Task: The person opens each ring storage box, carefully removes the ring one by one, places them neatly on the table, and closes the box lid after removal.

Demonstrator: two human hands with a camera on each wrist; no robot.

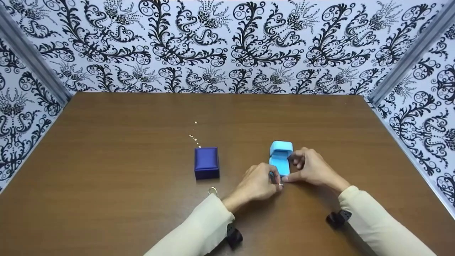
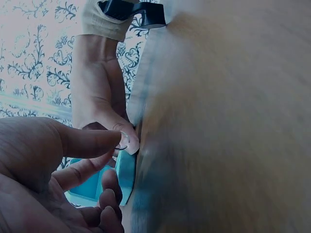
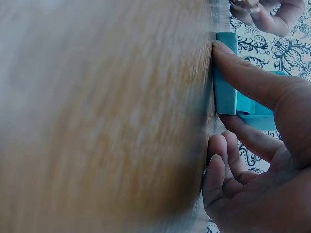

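A small turquoise ring box [image 1: 282,146] stands on the table with its lid raised. My right hand [image 1: 312,169] grips it from the right. In the right wrist view, the thumb lies on the near side of the turquoise box [image 3: 225,82] and a finger is at its side. My left hand [image 1: 256,183] is just in front of the box. Its thumb and index finger pinch a thin ring [image 2: 124,141], which shows in the head view as a small shiny ring [image 1: 280,184]. The fingers partly hide the box's front edge.
Left of the hands, a closed dark purple box [image 1: 207,163] stands on the brown table [image 1: 124,170]. Another ring [image 1: 212,191] lies close to my left sleeve. Behind the purple box lie small shiny gold pieces [image 1: 194,139]. Patterned walls border the table.
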